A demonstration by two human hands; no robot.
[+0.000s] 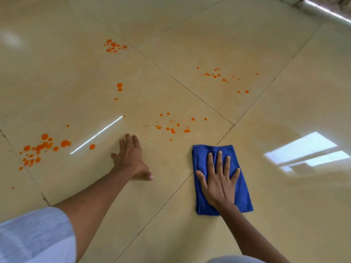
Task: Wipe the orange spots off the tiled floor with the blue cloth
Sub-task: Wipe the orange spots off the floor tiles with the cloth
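A folded blue cloth [239,196] lies flat on the glossy beige tiled floor [284,205]. My right hand [218,179] presses on top of it, palm down, fingers spread. My left hand [131,158] rests flat on the bare tile to the left, holding nothing. Orange spots lie in several groups: a large cluster [43,145] at the far left, small drops [171,128] just beyond the cloth, two drops [119,86] in the middle, a cluster [114,46] at the back and a scatter [216,74] at the back right.
Dark grout lines [190,88] cross the floor diagonally. A bright window reflection [303,150] shines on the tile at the right. A wall base [326,10] runs along the top right corner. White sleeve [36,236] at the lower left.
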